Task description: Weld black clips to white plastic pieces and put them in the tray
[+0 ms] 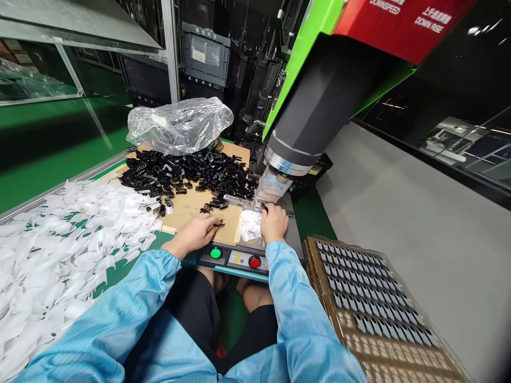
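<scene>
My left hand [196, 232] is closed in a pinch on a small black plastic part [219, 224], just above the brown cardboard [191, 205]. Under the machine's metal pressing head [273, 186], my right hand [274, 223] is closed, with a dark piece [264, 207] showing at its fingertips. Its fingers partly hide the fixture there. Beside that hand lies a small heap of white pieces [250, 225]. Behind both hands spreads a pile of black plastic parts [191, 170], with a few loose ones nearer my left hand.
White film-like pieces [72, 250] cover the left of the table. A clear plastic bag [179, 125] rests behind the black pile. A green button [216, 252] and a red button [254, 261] face me. At right, stacked trays [359, 287] hold rows of parts.
</scene>
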Demonstrator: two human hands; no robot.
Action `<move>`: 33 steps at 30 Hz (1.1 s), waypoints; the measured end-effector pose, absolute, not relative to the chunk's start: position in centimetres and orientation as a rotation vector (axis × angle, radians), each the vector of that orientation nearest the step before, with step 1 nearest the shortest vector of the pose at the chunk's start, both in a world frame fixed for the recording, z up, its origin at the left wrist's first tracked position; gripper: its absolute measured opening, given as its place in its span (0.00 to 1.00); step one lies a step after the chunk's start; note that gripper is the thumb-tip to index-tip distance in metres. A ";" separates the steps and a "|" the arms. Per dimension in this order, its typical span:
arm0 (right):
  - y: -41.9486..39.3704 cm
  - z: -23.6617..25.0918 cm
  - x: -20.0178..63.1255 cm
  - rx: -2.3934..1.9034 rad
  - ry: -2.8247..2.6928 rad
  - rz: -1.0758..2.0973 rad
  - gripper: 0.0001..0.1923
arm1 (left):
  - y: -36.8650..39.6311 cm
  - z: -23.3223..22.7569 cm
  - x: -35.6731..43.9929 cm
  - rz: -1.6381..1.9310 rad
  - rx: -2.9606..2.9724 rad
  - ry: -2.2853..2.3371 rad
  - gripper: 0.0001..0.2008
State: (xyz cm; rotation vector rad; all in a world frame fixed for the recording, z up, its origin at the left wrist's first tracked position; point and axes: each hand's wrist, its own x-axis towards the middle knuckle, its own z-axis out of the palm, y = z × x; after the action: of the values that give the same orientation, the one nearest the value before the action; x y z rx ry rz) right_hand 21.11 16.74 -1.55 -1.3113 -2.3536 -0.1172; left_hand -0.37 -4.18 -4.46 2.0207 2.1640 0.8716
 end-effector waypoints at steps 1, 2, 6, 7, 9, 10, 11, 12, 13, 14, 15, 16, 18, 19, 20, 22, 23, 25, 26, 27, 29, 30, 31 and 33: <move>16.8 -1.5 21.1 -1.312 -2.373 -0.126 0.15 | -4.3 -4.4 -0.3 0.858 2.011 2.171 0.10; 16.8 -1.5 21.1 -1.311 -2.394 -0.135 0.16 | -4.4 -4.4 -0.3 0.846 1.996 2.183 0.11; 17.0 -0.9 21.4 -1.279 -2.493 -0.154 0.19 | -4.2 -4.3 0.1 0.866 1.917 2.231 0.13; 17.1 -0.8 21.5 -1.268 -2.515 -0.153 0.19 | -3.9 -4.1 0.3 0.901 1.900 2.238 0.13; 17.2 -0.6 21.7 -1.259 -2.541 -0.148 0.20 | -2.5 -3.7 0.8 1.003 1.883 2.240 0.14; 17.2 -0.5 21.8 -1.262 -2.548 -0.142 0.21 | -1.5 -3.4 1.2 1.053 1.888 2.235 0.14; 17.1 -0.4 21.9 -1.269 -2.554 -0.136 0.21 | -0.3 -3.2 1.6 1.093 1.900 2.229 0.14; 17.0 -0.3 22.0 -1.277 -2.563 -0.130 0.21 | 1.0 -2.9 2.1 1.119 1.920 2.223 0.15; 16.9 -0.3 22.1 -1.284 -2.572 -0.124 0.22 | 2.5 -2.7 2.6 1.130 1.945 2.217 0.15; 16.7 -0.3 22.3 -1.288 -2.579 -0.119 0.22 | 4.0 -2.6 3.2 1.126 1.971 2.215 0.15; 16.6 -0.3 22.4 -1.290 -2.584 -0.112 0.22 | 5.5 -2.5 3.8 1.115 1.997 2.219 0.15; 16.5 -0.3 22.5 -1.288 -2.586 -0.106 0.22 | 7.0 -2.6 4.3 1.096 2.025 2.227 0.16; 16.4 -0.3 22.7 -1.277 -2.587 -0.096 0.22 | 9.5 -2.9 5.3 1.042 2.083 2.254 0.17; 16.3 -0.4 22.8 -1.271 -2.588 -0.093 0.22 | 10.5 -3.1 5.7 1.010 2.113 2.272 0.17; 16.3 -0.5 22.9 -1.267 -2.588 -0.090 0.22 | 11.2 -3.3 6.0 0.975 2.143 2.291 0.17; 16.3 -0.7 23.0 -1.260 -2.582 -0.084 0.22 | 12.0 -3.6 6.3 0.905 2.187 2.332 0.18; 16.2 -0.8 23.0 -1.257 -2.575 -0.083 0.21 | 12.2 -3.7 6.4 0.873 2.205 2.349 0.18; 16.2 -1.0 22.9 -1.254 -2.557 -0.084 0.20 | 12.1 -4.0 6.4 0.815 2.242 2.368 0.19; 16.2 -1.1 22.9 -1.255 -2.548 -0.086 0.20 | 12.0 -4.1 6.4 0.792 2.254 2.376 0.19; 16.2 -1.2 22.9 -1.258 -2.544 -0.086 0.20 | 11.9 -4.3 6.4 0.776 2.256 2.386 0.19; 16.2 -1.1 23.0 -1.265 -2.552 -0.083 0.21 | 11.7 -4.5 6.5 0.785 2.217 2.412 0.19; 16.1 -1.0 23.0 -1.263 -2.563 -0.078 0.22 | 11.6 -4.5 6.6 0.816 2.181 2.417 0.19; 16.1 -0.9 23.0 -1.259 -2.575 -0.072 0.22 | 11.6 -4.4 6.7 0.861 2.144 2.412 0.19; 16.1 -0.6 23.1 -1.254 -2.579 -0.062 0.22 | 11.4 -4.1 6.8 0.944 2.090 2.380 0.18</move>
State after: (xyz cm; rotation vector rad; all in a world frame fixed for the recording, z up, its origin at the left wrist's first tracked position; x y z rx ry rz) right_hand 23.06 16.10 -0.60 -1.2543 -2.5793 -0.0622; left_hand 6.84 11.43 -4.14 2.0896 2.3798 0.9444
